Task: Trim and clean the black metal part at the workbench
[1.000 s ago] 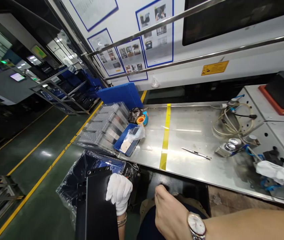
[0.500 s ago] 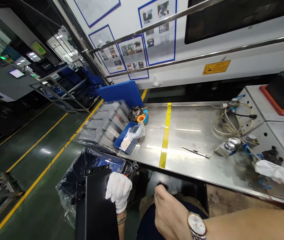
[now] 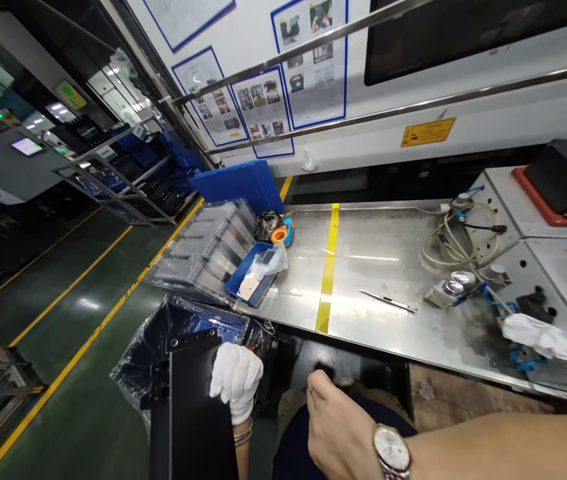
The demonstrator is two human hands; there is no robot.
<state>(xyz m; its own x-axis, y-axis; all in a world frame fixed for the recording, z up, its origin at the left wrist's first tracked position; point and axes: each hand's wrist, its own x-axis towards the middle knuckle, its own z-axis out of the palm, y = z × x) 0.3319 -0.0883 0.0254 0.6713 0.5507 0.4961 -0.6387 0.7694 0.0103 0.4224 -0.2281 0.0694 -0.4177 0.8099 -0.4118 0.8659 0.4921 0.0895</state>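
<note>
My left hand [image 3: 236, 380], in a white glove with bracelets at the wrist, is closed at the right side of a long black panel [image 3: 198, 413]. The panel has a flange with holes at its upper end and runs out of view at the bottom. My right hand [image 3: 336, 420] is bare, with a watch [image 3: 392, 448] on the wrist. Its fingers curl inward over my lap, so whatever they may hold is hidden. Beyond the panel stands a dark bin [image 3: 173, 320] lined with clear plastic.
A metal bench [image 3: 303, 267] carries a pen-like tool [image 3: 388, 301], a blue tray [image 3: 230, 285] with a plastic bag, tape [image 3: 280, 235], clear plastic trays [image 3: 190, 247], coiled hoses [image 3: 428, 253] and a white cloth [image 3: 538, 337]. A yellow strip [image 3: 330, 253] crosses the bench.
The view has shifted very slightly, so the bench and wall sit a little further left. Both hands and the black panel hold nearly the same place.
</note>
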